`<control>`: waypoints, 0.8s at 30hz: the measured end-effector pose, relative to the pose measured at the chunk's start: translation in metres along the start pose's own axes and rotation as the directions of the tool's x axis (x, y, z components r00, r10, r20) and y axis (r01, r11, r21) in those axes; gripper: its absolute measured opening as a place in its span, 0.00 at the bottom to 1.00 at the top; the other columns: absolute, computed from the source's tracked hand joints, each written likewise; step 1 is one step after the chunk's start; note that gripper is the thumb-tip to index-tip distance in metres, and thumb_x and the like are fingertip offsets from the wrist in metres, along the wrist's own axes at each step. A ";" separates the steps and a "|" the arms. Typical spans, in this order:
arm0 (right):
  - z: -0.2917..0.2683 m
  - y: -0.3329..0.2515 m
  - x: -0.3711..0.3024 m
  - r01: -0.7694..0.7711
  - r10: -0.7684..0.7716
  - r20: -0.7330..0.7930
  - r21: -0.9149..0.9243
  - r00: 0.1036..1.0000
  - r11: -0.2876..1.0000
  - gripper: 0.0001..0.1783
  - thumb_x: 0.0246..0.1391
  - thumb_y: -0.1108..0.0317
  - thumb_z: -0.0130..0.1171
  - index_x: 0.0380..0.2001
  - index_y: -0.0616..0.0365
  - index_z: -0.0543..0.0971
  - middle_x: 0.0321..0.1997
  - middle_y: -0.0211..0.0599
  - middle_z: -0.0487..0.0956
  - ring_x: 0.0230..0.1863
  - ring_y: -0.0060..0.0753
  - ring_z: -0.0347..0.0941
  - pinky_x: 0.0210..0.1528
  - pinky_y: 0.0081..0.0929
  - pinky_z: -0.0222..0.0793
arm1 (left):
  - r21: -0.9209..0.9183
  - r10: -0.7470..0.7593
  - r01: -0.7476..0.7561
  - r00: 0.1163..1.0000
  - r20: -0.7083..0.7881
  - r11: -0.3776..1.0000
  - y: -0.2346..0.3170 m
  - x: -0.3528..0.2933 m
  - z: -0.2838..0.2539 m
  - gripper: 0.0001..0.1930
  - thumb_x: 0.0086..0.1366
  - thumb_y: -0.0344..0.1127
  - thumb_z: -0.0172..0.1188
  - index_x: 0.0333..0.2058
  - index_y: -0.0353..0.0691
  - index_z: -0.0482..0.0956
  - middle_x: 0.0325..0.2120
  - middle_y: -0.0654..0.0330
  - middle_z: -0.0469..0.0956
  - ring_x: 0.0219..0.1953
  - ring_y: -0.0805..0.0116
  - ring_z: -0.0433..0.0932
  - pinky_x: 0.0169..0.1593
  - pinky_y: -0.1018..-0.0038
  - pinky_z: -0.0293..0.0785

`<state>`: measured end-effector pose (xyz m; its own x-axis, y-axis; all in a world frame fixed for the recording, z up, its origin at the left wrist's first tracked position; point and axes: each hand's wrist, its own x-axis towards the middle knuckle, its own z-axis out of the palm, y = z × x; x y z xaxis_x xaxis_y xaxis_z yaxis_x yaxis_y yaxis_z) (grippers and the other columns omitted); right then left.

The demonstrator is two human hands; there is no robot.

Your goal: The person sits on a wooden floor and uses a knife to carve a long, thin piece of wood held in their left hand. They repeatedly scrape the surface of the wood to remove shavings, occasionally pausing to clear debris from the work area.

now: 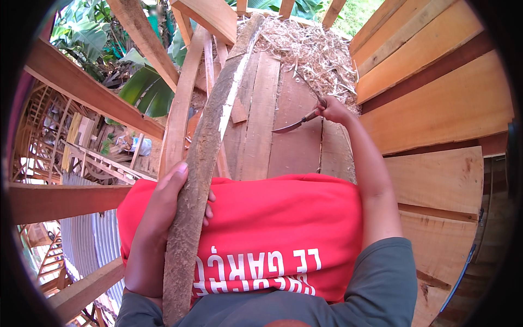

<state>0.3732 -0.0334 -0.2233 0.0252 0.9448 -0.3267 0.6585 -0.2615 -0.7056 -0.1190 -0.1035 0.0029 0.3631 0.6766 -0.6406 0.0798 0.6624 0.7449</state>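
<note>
A long, rough wooden pole, bark-brown with a pale shaved strip, slants from my body up toward the far end of the boards. My left hand is wrapped round its near part, thumb on one side and fingertips showing on the other. Out to the right, my right hand is closed on the dark handle of a knife, whose curved blade points left, away from the pole. A thin dark rod-like piece also runs up and left from that hand; whether it is a separate tool I cannot tell.
Red cloth with white lettering covers my lap. Wood shavings heap up at the far end of the plank floor. A wood chip lies beside the pole. Board walls stand at right, timber beams at left.
</note>
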 end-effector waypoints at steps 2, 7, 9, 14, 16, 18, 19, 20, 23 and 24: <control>-0.009 0.048 0.010 -0.030 0.041 -0.238 0.050 0.970 0.998 0.16 0.52 0.78 0.64 0.19 0.55 0.68 0.28 0.30 0.80 0.27 0.23 0.69 0.30 0.28 0.65 | 0.023 -0.010 0.009 0.999 0.042 1.000 0.004 0.004 0.005 0.21 0.78 0.49 0.38 0.49 0.35 0.69 0.26 0.50 0.79 0.21 0.61 0.81 0.23 0.69 0.80; -0.029 0.000 0.023 -0.212 0.200 -0.654 0.061 0.730 0.975 0.14 0.54 0.76 0.63 0.21 0.54 0.68 0.27 0.34 0.81 0.24 0.23 0.70 0.25 0.29 0.63 | 0.024 -0.021 0.020 1.000 0.006 1.000 0.002 0.002 0.002 0.21 0.78 0.49 0.38 0.50 0.35 0.69 0.26 0.49 0.79 0.22 0.61 0.81 0.23 0.69 0.80; -0.044 0.005 0.022 -0.097 0.209 -0.535 0.231 0.818 0.968 0.14 0.54 0.77 0.63 0.22 0.53 0.68 0.29 0.34 0.82 0.23 0.20 0.69 0.23 0.26 0.61 | 0.022 -0.022 0.022 1.000 0.014 1.000 0.003 0.002 0.002 0.22 0.78 0.48 0.37 0.52 0.34 0.68 0.27 0.50 0.79 0.22 0.63 0.81 0.24 0.71 0.80; -0.037 -0.010 0.005 -0.009 -0.011 0.096 0.203 0.995 0.979 0.14 0.51 0.77 0.63 0.20 0.56 0.68 0.27 0.30 0.79 0.26 0.22 0.70 0.29 0.28 0.67 | 0.020 -0.002 0.002 1.000 -0.003 1.000 0.003 0.001 0.001 0.21 0.78 0.48 0.38 0.50 0.34 0.68 0.26 0.49 0.79 0.21 0.61 0.80 0.23 0.69 0.80; -0.020 -0.005 0.002 0.139 -0.145 0.117 0.054 0.983 0.989 0.15 0.52 0.80 0.61 0.20 0.55 0.67 0.27 0.28 0.78 0.28 0.21 0.70 0.29 0.26 0.65 | 0.024 -0.001 0.000 1.000 0.007 1.000 0.002 0.003 0.002 0.21 0.78 0.48 0.37 0.50 0.34 0.68 0.26 0.49 0.79 0.21 0.61 0.80 0.22 0.69 0.79; -0.016 0.002 0.006 0.054 -0.060 -0.130 -0.056 0.990 0.997 0.15 0.51 0.81 0.61 0.19 0.57 0.66 0.24 0.28 0.75 0.29 0.25 0.68 0.31 0.32 0.65 | 0.016 -0.006 0.006 1.000 0.006 1.000 0.003 0.003 0.003 0.21 0.78 0.48 0.37 0.50 0.34 0.68 0.26 0.49 0.79 0.21 0.61 0.80 0.22 0.70 0.79; -0.017 0.001 0.007 0.007 -0.026 -0.236 -0.081 0.971 0.997 0.15 0.51 0.81 0.61 0.19 0.57 0.66 0.23 0.28 0.75 0.29 0.25 0.67 0.31 0.32 0.65 | 0.012 -0.008 0.008 1.000 0.001 1.000 0.003 0.003 0.004 0.21 0.78 0.48 0.37 0.50 0.34 0.68 0.26 0.49 0.79 0.20 0.61 0.80 0.22 0.70 0.79; -0.020 0.002 0.007 -0.044 0.007 -0.342 -0.101 0.940 0.994 0.14 0.51 0.81 0.60 0.19 0.57 0.66 0.22 0.28 0.74 0.28 0.25 0.66 0.31 0.33 0.64 | 0.007 -0.012 0.012 1.000 -0.001 1.000 0.003 0.002 0.004 0.21 0.78 0.48 0.38 0.49 0.34 0.68 0.26 0.49 0.79 0.20 0.62 0.80 0.21 0.70 0.79; -0.052 0.015 -0.006 -0.097 0.070 -0.323 -0.069 0.944 0.993 0.15 0.51 0.77 0.63 0.19 0.58 0.67 0.26 0.33 0.80 0.30 0.26 0.72 0.32 0.33 0.67 | 0.003 -0.007 0.007 1.000 -0.002 1.000 0.003 0.001 0.006 0.20 0.78 0.48 0.38 0.49 0.34 0.69 0.25 0.50 0.79 0.20 0.62 0.80 0.21 0.71 0.78; -0.061 0.020 -0.014 -0.073 0.062 -0.273 -0.031 0.960 0.997 0.15 0.51 0.78 0.63 0.18 0.57 0.67 0.27 0.33 0.81 0.31 0.25 0.73 0.32 0.32 0.67 | 0.008 -0.002 0.002 1.000 0.002 1.000 0.003 0.001 0.007 0.20 0.78 0.48 0.39 0.49 0.35 0.69 0.25 0.50 0.79 0.20 0.62 0.80 0.21 0.71 0.78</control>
<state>0.4319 -0.0394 -0.1940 0.2705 0.9447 -0.1855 0.6778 -0.3237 -0.6602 -0.1121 -0.1026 0.0058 0.3646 0.6745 -0.6419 0.0880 0.6613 0.7449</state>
